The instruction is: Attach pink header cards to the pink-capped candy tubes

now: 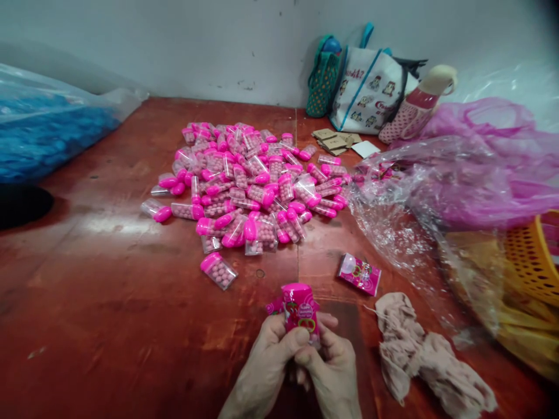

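Item: pink printed packet [300,311], held upright at the table's [109,291] near edge, centre.
Left hand [266,361]: thumb and fingers pinching the packet's lower part.
Right hand [334,372]: fingers curled, pinching the same end; the two hands touch.
Contents: possibly a capsule, hidden.
Mid-table: heap of pink-capped capsules [253,180], with one stray capsule [218,270] just nearer.
Second packet [359,273]: flat, right of the hands, beige cloth [419,355] beside it.

Wood table [109,302], red-brown, worn varnish w/ dull sheen. Clear hard-plastic vials [244,186], glossy pink caps. Glossy printed-film packet [300,308] bottom centre. Matt, crumpled beige cloth rag [419,355] lower rt. Crinkly clear plastic bag [393,221] at rt; orange plastic mesh basket [530,262].
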